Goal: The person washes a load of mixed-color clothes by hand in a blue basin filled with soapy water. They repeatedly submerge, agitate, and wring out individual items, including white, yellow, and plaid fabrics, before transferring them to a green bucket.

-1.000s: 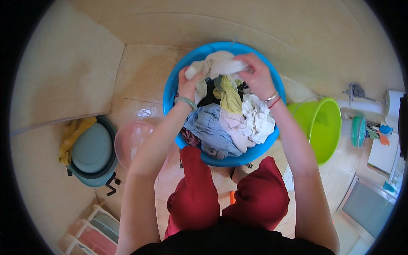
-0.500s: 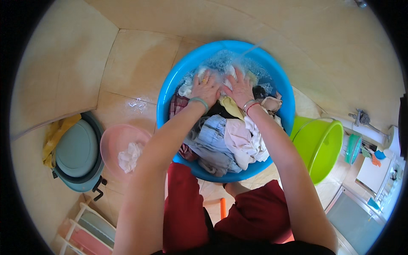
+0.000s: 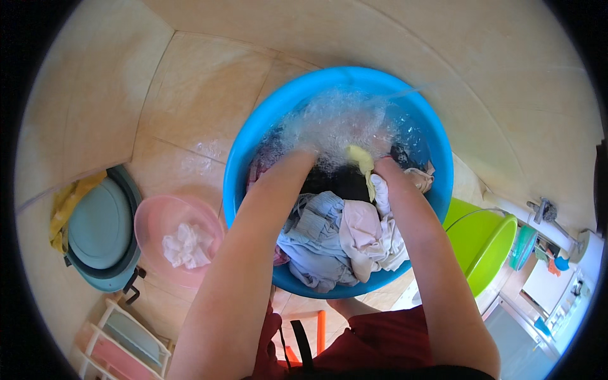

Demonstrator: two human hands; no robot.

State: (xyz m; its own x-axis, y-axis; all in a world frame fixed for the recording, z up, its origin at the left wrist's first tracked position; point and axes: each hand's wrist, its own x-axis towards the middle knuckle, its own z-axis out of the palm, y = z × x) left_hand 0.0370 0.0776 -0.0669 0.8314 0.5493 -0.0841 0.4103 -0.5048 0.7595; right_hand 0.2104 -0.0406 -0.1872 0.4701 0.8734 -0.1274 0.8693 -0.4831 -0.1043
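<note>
A large blue tub (image 3: 235,183) holds water and a heap of wet laundry. My left hand (image 3: 308,136) is sunk past the wrist in foaming water at the tub's far side. Beside it, my right hand (image 3: 381,140) is under water too, close to a pale yellow cloth (image 3: 363,163). Bubbles hide the fingers of both hands. Dark fabric (image 3: 342,182) lies between my wrists. Nearer to me rest a light blue garment (image 3: 316,228), a pale pink one (image 3: 360,229) and a white one (image 3: 391,244). A thin stream of water (image 3: 405,92) enters from the upper right.
Left of the tub stands a pink basin (image 3: 147,218) with a crumpled white cloth (image 3: 187,246). Folded grey-green basins (image 3: 104,218) and a yellow cloth (image 3: 66,206) lean by the wall. A lime green bucket (image 3: 484,250) is tilted at the right, near a wall tap (image 3: 543,210).
Both hands have gone from the top of the laundry down into the water, which now churns with far more bubbles. The yellow cloth has shifted. My view has tilted slightly.
</note>
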